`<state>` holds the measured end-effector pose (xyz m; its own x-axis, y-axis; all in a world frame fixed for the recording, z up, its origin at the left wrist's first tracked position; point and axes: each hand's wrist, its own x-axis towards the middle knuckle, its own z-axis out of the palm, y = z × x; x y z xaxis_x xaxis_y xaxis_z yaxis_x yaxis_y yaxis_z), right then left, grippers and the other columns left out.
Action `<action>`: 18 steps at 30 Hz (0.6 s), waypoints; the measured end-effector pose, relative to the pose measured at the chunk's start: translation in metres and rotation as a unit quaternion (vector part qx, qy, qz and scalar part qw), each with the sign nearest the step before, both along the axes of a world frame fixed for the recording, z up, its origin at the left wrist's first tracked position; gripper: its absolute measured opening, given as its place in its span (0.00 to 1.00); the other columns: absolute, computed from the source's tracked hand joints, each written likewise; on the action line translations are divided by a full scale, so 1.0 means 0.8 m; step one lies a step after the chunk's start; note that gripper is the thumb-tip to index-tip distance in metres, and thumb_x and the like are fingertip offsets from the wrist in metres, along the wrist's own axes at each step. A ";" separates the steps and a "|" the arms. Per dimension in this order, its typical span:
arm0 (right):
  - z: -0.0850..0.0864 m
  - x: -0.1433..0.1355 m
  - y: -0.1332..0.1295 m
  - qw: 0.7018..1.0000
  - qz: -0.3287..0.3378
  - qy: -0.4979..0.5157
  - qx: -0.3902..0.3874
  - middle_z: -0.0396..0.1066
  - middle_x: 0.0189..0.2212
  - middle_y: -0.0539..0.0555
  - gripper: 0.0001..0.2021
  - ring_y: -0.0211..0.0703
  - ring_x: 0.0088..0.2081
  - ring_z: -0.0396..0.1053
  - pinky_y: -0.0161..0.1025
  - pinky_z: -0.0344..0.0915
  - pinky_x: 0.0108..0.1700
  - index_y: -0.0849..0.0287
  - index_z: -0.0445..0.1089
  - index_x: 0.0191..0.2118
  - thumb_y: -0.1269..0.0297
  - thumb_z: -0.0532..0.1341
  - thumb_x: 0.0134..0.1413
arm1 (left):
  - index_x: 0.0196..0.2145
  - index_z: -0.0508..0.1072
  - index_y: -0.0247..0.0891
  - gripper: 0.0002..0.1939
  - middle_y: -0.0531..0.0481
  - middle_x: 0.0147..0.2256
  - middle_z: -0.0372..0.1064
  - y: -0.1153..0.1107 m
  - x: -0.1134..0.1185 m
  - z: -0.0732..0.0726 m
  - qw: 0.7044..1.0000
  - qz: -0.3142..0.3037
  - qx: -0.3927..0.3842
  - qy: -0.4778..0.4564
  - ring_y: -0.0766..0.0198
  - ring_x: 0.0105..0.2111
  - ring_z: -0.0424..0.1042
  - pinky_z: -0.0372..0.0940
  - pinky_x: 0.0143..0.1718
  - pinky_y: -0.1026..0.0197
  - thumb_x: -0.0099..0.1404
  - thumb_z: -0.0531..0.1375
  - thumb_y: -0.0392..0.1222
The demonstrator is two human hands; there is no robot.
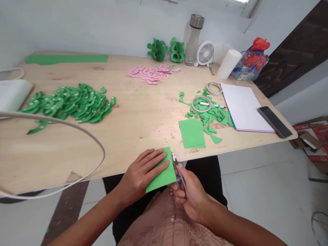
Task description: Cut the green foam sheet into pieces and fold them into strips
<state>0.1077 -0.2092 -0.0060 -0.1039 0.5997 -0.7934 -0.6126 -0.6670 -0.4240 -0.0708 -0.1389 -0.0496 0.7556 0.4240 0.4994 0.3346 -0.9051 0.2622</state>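
Carefully now: your left hand (139,172) holds the green paper (162,179) at lower centre, overhanging the table (128,136); your right grips the scissors (181,177) beside its right edge. Unsupported, the sheet could sag, skewing cuts; fingertips near the blades risk nicks.

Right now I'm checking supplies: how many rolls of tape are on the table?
2. The nearer roll lies on the green scraps; the farther roll is behind it, beside the white paper. The scraps could hide more.
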 end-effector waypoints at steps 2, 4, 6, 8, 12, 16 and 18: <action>0.000 -0.002 0.002 1.000 -0.006 -0.003 0.003 0.60 0.15 0.42 0.26 0.25 0.14 0.45 0.30 0.33 0.20 0.58 0.60 0.30 0.40 0.67 0.39 | 0.59 0.62 0.37 0.22 0.39 0.57 0.65 0.000 -0.001 -0.001 1.000 0.000 0.004 0.003 0.52 0.62 0.57 0.58 0.59 0.42 0.68 0.51 0.34; 0.000 -0.004 0.003 1.000 -0.011 -0.005 0.006 0.60 0.15 0.42 0.26 0.25 0.14 0.45 0.30 0.33 0.20 0.58 0.61 0.30 0.40 0.68 0.38 | 0.59 0.62 0.38 0.22 0.40 0.57 0.65 0.000 -0.002 -0.001 1.000 0.002 0.004 0.008 0.52 0.62 0.58 0.58 0.59 0.43 0.68 0.50 0.33; 0.001 -0.005 0.004 1.000 -0.015 -0.008 0.002 0.60 0.15 0.42 0.27 0.24 0.14 0.44 0.30 0.33 0.20 0.58 0.61 0.30 0.39 0.68 0.37 | 0.59 0.61 0.39 0.23 0.40 0.57 0.65 0.000 -0.002 -0.001 1.000 0.003 0.002 0.008 0.52 0.62 0.58 0.58 0.59 0.43 0.67 0.51 0.33; 0.002 -0.005 0.004 1.000 -0.019 -0.012 -0.004 0.59 0.14 0.41 0.27 0.24 0.14 0.43 0.30 0.33 0.20 0.57 0.61 0.29 0.39 0.68 0.36 | 0.60 0.61 0.38 0.23 0.41 0.57 0.65 0.000 -0.001 -0.002 1.000 0.000 0.003 0.002 0.52 0.62 0.57 0.58 0.59 0.43 0.68 0.50 0.32; 0.006 -0.002 0.003 0.999 -0.027 -0.020 0.005 0.57 0.14 0.40 0.27 0.23 0.14 0.41 0.30 0.31 0.19 0.58 0.61 0.28 0.39 0.69 0.35 | 0.59 0.62 0.38 0.23 0.41 0.57 0.66 0.001 -0.001 -0.005 1.000 0.001 0.013 0.004 0.53 0.62 0.56 0.58 0.59 0.43 0.68 0.48 0.31; 0.008 -0.003 0.004 0.999 -0.027 -0.029 0.010 0.56 0.14 0.39 0.26 0.23 0.13 0.40 0.30 0.30 0.19 0.58 0.61 0.28 0.40 0.67 0.39 | 0.59 0.62 0.39 0.22 0.41 0.57 0.66 0.002 -0.003 -0.006 1.000 -0.002 0.008 0.014 0.53 0.62 0.57 0.58 0.59 0.43 0.69 0.47 0.32; 0.006 -0.006 0.006 0.999 -0.030 -0.027 0.011 0.56 0.14 0.40 0.25 0.24 0.13 0.41 0.31 0.31 0.19 0.58 0.61 0.28 0.40 0.67 0.39 | 0.59 0.62 0.40 0.22 0.42 0.56 0.66 0.003 -0.003 -0.004 1.000 -0.003 0.002 0.011 0.53 0.62 0.58 0.58 0.59 0.43 0.69 0.47 0.33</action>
